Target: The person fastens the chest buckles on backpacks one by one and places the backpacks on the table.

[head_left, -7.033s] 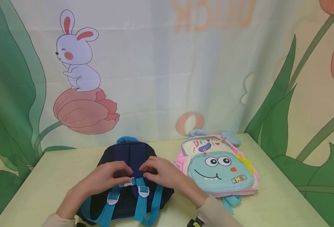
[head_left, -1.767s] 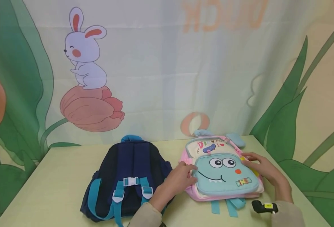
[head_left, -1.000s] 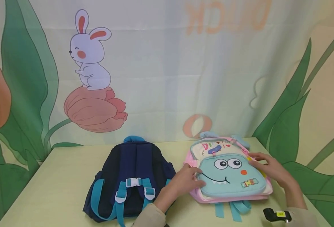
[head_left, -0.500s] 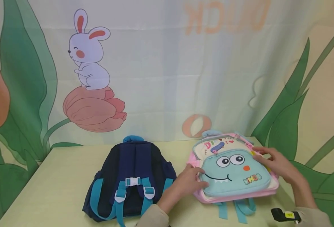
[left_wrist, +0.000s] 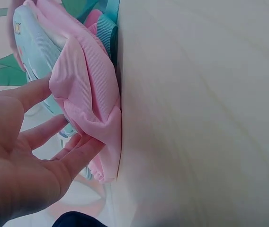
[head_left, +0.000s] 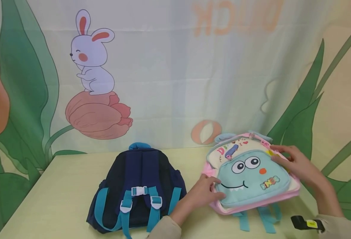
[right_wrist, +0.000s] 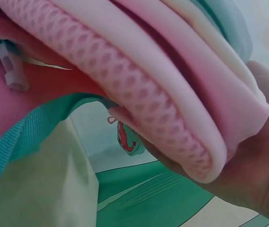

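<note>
A pink, cream and light blue backpack [head_left: 253, 179] with a cartoon face leans at the table's right, its right side lifted off the tabletop. My left hand [head_left: 203, 192] holds its left side; in the left wrist view the fingers of that hand [left_wrist: 35, 151] press into the pink side [left_wrist: 89, 85]. My right hand [head_left: 302, 166] grips the upper right edge near the yellow trim. In the right wrist view the right hand [right_wrist: 257, 161] lies behind the pink padded back [right_wrist: 139, 90], its fingertips hidden.
A dark navy backpack [head_left: 142, 169] with blue straps and a white buckle [head_left: 139, 191] lies left of my left forearm. Both stand on a pale yellow table [head_left: 59, 192]. A printed curtain [head_left: 163, 73] hangs behind the table.
Both hands have gone from the navy backpack's buckle to the pink one. Since then its right side has risen and tilted, shifting rightward with my right hand.
</note>
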The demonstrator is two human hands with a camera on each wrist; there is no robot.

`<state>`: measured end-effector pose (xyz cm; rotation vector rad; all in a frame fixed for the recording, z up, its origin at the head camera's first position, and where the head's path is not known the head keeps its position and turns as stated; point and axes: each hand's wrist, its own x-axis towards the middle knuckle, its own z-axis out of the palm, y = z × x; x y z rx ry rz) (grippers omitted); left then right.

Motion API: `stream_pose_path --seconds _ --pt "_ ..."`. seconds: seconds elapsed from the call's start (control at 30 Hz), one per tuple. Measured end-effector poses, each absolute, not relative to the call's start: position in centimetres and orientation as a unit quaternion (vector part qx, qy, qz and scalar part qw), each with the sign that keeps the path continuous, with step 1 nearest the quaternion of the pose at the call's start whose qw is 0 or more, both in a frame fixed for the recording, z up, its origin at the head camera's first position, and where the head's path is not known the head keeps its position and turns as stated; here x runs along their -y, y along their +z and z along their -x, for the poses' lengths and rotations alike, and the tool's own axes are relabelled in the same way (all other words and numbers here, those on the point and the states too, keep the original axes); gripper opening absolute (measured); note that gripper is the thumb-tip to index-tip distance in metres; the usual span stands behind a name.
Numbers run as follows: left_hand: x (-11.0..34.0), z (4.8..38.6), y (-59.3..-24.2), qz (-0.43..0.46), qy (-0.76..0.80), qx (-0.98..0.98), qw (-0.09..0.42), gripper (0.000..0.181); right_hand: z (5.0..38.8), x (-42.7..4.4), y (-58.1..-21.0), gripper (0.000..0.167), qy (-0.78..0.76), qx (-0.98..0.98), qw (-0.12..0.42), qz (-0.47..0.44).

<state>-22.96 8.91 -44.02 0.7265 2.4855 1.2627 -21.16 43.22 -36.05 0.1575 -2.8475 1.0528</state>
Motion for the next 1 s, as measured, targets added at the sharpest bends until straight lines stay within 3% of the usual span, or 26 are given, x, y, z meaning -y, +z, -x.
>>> stream_pose_path --seconds 0.43,1.0 --pt "-10.1 23.0 -45.3 -0.256 0.461 -0.839 0.132 0.051 20.3 -42.4 -33.8 0.06 0.343 0.934 0.081 -0.065" --pt "-11.9 23.3 -46.3 -0.256 0.472 -0.833 0.131 0.051 19.9 -40.5 -31.6 0.073 0.358 0.928 0.075 -0.071"
